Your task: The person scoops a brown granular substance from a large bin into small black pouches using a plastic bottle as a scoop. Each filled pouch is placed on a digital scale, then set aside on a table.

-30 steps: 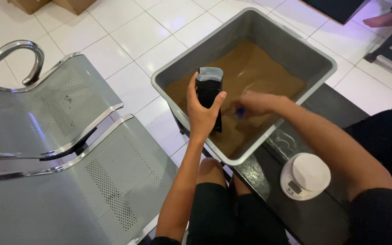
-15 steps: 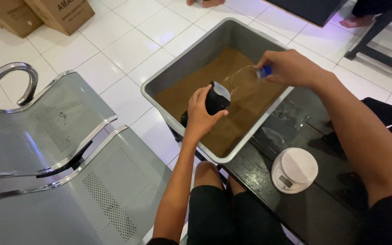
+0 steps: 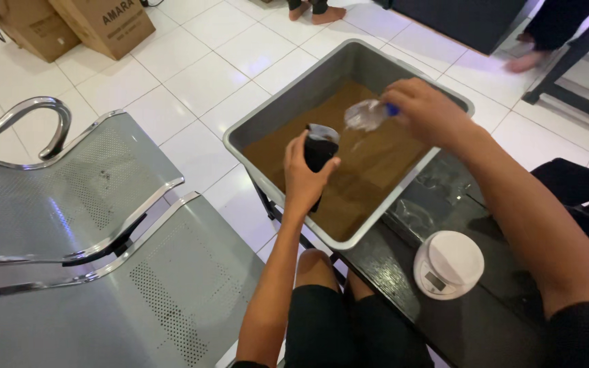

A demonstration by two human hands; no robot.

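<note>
From the metal bench seats [image 3: 97, 204] on the left I come to my left hand [image 3: 306, 178], wrapped around a dark pouch [image 3: 320, 151] held upright over the grey tub [image 3: 267, 116] of brown powder [image 3: 369, 170]. My right hand [image 3: 431, 112] grips a clear scoop [image 3: 365, 114] just right of the pouch mouth. If the scoop tips short of the mouth, powder could miss the pouch. A white scale [image 3: 448, 262] sits on the desk [image 3: 403, 272] right of the tub.

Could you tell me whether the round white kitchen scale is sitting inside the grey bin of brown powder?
No, the round white kitchen scale rests on the dark glossy table, outside the rim of the grey rectangular bin holding brown powder.
</note>
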